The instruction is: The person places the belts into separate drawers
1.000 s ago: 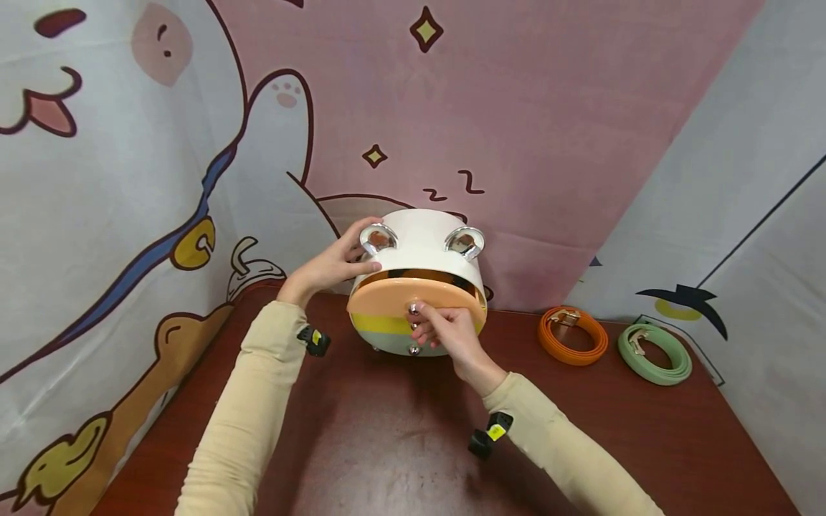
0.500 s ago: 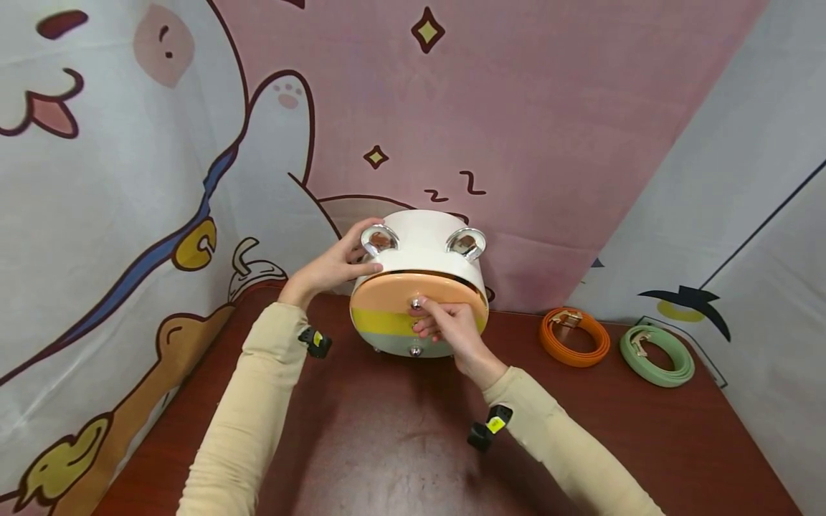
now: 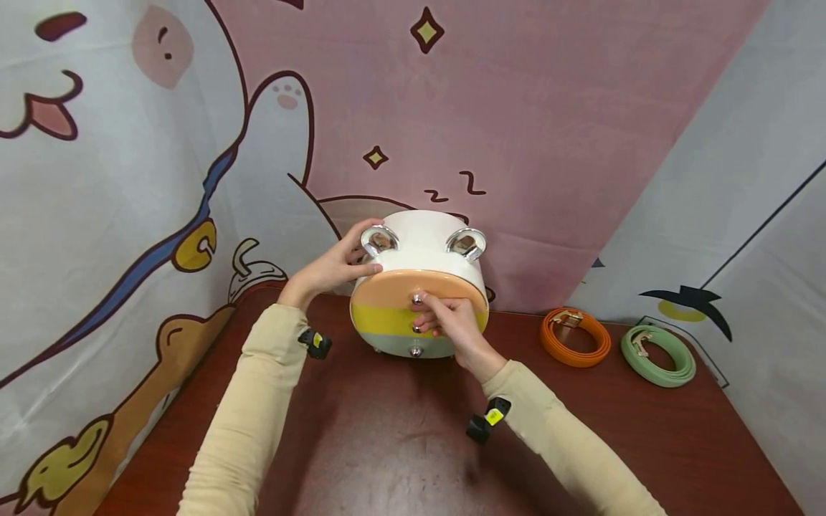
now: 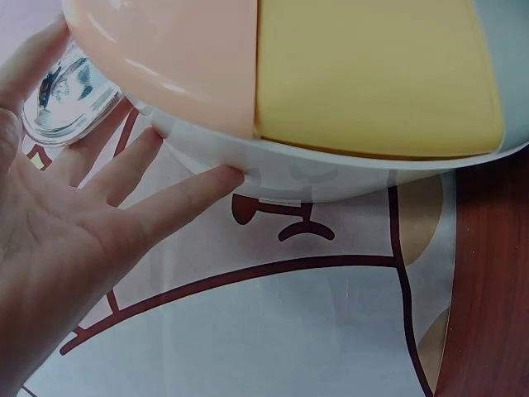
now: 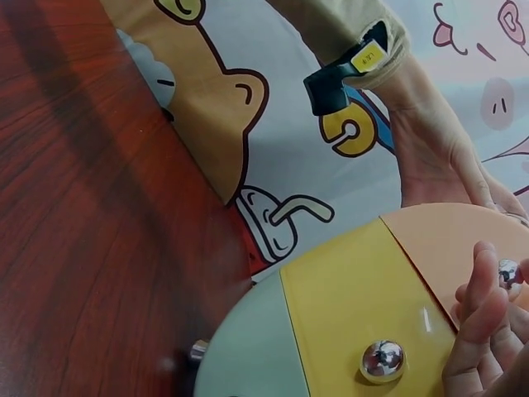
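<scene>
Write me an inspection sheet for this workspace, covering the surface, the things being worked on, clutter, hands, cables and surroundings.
Surface: reddish-brown table, glossy.
Job's things: white box with two shiny ears; its peach drawer, yellow drawer and pale green drawer all look closed.
Clutter: coiled orange belt and coiled green belt, right of the box.
Left hand: touches the box's side, fingers spread.
Right hand: pinches the peach drawer's silver knob.
Cables: nothing seen.
Surroundings: cartoon-printed cloth behind the table.

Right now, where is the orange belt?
In the head view, the orange belt lies coiled on the table, right of the white box, beside the green belt.
</scene>
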{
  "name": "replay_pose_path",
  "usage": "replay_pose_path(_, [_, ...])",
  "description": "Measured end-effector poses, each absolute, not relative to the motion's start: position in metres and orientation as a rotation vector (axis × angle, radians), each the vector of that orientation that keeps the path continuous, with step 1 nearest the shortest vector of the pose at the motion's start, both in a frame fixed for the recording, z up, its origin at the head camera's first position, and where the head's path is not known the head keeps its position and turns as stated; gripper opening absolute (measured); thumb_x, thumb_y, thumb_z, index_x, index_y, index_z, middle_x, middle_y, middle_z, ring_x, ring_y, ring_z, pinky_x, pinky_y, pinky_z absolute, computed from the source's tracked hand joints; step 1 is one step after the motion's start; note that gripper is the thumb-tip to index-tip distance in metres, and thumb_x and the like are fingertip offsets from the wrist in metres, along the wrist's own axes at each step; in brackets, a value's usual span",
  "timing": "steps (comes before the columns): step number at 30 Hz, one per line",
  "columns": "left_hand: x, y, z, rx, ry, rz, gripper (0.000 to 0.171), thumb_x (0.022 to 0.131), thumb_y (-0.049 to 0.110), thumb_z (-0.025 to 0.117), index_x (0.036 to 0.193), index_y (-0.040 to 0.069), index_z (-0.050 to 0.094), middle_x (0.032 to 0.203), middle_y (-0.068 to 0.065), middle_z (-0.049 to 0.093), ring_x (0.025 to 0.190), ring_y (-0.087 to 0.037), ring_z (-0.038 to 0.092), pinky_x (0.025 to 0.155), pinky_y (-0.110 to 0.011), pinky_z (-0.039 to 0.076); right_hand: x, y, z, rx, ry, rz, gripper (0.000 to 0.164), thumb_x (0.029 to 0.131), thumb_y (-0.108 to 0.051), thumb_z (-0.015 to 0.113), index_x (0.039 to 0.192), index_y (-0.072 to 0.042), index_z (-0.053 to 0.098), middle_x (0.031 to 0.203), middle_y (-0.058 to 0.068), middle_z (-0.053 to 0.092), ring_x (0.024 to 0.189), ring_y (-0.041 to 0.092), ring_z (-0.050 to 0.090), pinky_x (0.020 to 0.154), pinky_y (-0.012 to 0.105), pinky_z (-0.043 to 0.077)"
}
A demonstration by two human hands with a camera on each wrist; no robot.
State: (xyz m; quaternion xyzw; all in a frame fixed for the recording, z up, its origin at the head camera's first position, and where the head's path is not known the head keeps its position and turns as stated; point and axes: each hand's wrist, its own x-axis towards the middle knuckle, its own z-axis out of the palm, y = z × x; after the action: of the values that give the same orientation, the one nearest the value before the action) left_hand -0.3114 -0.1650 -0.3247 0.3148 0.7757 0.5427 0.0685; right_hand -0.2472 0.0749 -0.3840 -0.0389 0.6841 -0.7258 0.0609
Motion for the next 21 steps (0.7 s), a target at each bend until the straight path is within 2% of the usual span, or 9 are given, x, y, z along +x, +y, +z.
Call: replay_pose_path(21, [-0.3130,-0.1652,-0.3270,0.946,2.329,1.638,0.076,0.094,0.002,0.061,0.153,0.016,0.015,0.156,-0.011,0.014,0.139,-0.042,0.021,0.111,-0.054,0.018,-0.2532,0.0791,-0.3796,-0.143,2.056,-2.149,0.040,0.096,-0.027,0.061,0.102,0.011,0.071,0.063,0.002,0.068,0.054,0.009,0.062,0.049,0.019,0.042])
